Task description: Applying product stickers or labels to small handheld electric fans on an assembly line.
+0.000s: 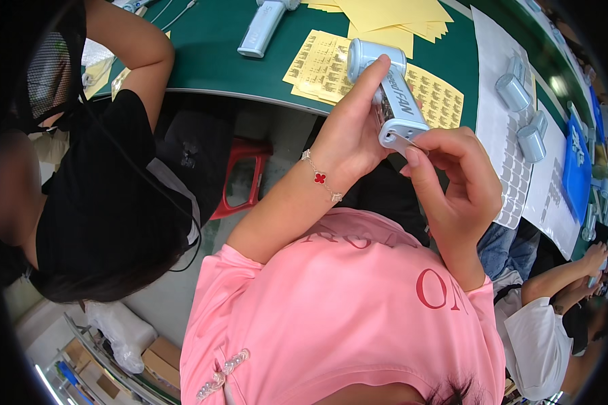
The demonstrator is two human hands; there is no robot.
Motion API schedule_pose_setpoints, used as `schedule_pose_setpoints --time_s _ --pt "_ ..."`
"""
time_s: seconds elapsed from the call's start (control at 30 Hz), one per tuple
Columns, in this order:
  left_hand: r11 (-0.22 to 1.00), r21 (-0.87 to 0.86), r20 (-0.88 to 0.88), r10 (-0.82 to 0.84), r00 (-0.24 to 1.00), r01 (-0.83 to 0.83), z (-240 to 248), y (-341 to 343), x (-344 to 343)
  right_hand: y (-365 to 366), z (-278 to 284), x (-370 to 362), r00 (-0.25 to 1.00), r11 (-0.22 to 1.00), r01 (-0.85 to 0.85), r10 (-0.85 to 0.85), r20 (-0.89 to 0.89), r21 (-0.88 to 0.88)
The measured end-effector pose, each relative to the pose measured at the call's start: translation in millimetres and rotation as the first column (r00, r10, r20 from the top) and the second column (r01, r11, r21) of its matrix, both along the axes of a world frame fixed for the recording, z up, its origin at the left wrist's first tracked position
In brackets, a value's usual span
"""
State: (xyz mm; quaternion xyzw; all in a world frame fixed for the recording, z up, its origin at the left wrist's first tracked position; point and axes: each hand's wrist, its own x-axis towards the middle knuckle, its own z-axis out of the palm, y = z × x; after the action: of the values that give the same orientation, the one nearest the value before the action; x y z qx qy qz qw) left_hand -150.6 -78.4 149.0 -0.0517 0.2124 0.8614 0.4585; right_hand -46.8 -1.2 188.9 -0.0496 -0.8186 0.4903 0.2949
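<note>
My left hand (357,125) is wrapped round a light blue handheld fan (402,94), thumb along its side. The fan is tilted, its round head pointing away from me and the end of its handle toward me. At that end, my right hand (463,169) pinches a small, pale, translucent strip (400,142) between thumb and forefinger. The strip touches or nearly touches the handle's end face; I cannot tell whether it is stuck there. Under the fan lie yellow sheets (319,64) printed with rows of small dark labels.
Another light blue fan (262,30) lies on the green table (216,64). To the right, several blue fan parts (513,91) rest on white label sheets (496,50), beside a blue tray (577,169). A co-worker in black (108,202) sits at left, near a red stool (240,175). Others work at right.
</note>
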Motion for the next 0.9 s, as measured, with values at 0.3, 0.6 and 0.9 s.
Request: schedule_pose_setpoints --time_s 0.3,0.6,0.9 --pt "1.000 -0.024 0.025 0.009 1.000 -0.008 0.3 0.5 1.4 0.1 -3.4 -0.9 0.999 0.999 0.030 -0.030 -0.021 0.014" --pt "0.999 -0.028 0.035 -0.015 0.999 0.016 -0.6 0.0 2.1 -1.4 -2.3 -0.3 0.998 0.998 0.058 -0.058 -0.008 0.031" --pt "0.999 -0.039 0.006 0.000 1.000 0.001 1.2 -0.1 3.1 -1.9 -2.3 -1.5 0.998 0.998 0.069 -0.069 0.002 0.010"
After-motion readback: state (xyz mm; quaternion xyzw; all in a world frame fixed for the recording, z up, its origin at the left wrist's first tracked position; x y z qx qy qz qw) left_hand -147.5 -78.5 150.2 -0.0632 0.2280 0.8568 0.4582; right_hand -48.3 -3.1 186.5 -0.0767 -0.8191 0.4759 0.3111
